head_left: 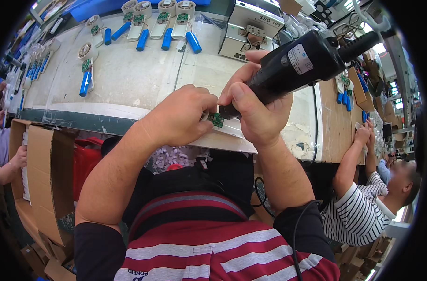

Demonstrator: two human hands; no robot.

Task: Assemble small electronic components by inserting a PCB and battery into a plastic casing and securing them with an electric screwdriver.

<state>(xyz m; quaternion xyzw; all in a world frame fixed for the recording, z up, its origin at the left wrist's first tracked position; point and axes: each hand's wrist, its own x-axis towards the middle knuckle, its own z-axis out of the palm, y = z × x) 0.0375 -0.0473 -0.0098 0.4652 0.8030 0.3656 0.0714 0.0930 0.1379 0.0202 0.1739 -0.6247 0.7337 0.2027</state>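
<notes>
My right hand (262, 110) is wrapped around a black electric screwdriver (288, 68), its cord running off at the upper right. The tool's front end points down left at a small green circuit board (216, 120) near the table's front edge. My left hand (183, 114) is closed around the white housing that carries this board. That housing is mostly hidden under my fingers. Whether the screwdriver's bit touches a screw cannot be seen. Farther left lies a similar white unit (86, 70) with a green board and a blue cylindrical battery.
Several like units (165, 23) line the table's far side. A white box-shaped device (251, 30) stands behind the screwdriver. An open cardboard box (49, 173) sits at left by a co-worker's hand (20, 157). A person in a striped shirt (358, 213) works at right.
</notes>
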